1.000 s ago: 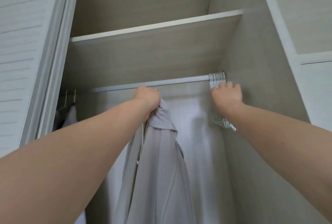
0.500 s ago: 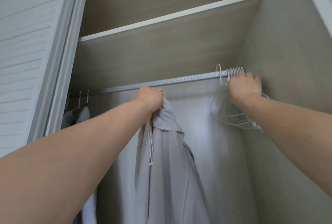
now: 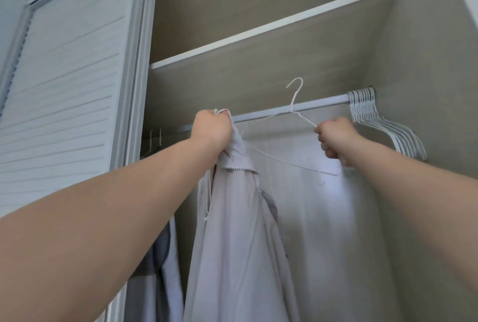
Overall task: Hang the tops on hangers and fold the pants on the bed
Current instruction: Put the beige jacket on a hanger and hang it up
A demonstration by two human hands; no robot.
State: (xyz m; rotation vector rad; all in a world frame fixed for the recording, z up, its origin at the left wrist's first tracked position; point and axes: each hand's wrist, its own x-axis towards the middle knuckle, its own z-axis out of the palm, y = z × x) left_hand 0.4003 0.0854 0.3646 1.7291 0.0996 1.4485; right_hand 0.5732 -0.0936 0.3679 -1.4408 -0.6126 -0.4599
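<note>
Hanging from the left hand point(image 3: 212, 130), which grips its collar at the closet rail point(image 3: 320, 102), a pale grey top point(image 3: 238, 231) drapes downward. Beside it, the right hand point(image 3: 336, 140) grips one white wire hanger point(image 3: 291, 109), hook above the rail; spare hangers point(image 3: 367, 112) crowd the rail's right end.

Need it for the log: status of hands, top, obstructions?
Left hand grips grey top near the rail. Right hand holds white hanger, off the rail. Top not yet on hanger. Nothing between them.
</note>
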